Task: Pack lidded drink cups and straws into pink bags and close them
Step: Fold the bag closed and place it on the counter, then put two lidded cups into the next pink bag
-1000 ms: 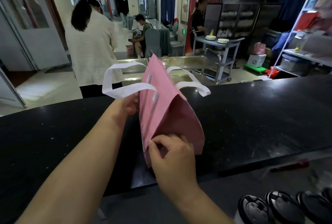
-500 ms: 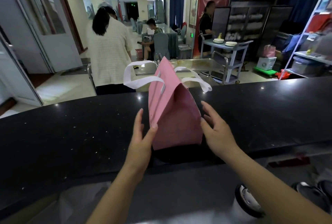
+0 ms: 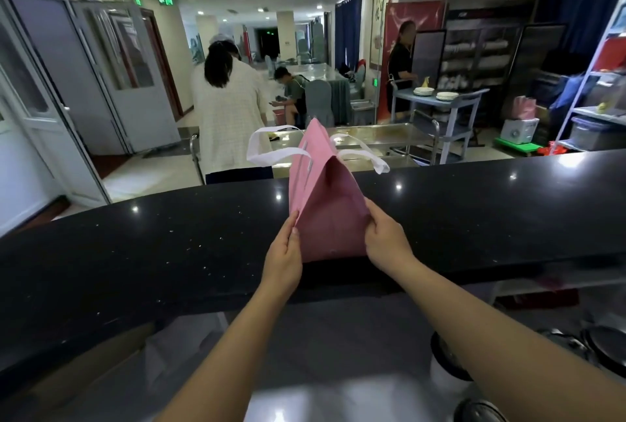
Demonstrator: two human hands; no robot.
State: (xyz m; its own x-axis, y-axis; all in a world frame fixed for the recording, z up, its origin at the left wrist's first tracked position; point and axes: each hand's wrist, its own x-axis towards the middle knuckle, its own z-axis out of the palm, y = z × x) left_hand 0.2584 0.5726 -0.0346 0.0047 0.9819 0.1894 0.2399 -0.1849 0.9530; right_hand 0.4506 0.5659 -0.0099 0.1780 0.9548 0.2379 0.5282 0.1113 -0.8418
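A pink bag (image 3: 330, 215) stands upright on the black counter (image 3: 169, 252), its white handles (image 3: 271, 154) splayed to either side. The left hand (image 3: 284, 254) pinches the bag's left edge between thumb and fingers. The right hand (image 3: 386, 238) grips its right edge, fingers curled onto the paper. Lidded cups (image 3: 447, 367) sit on the lower surface at bottom right, under the right forearm.
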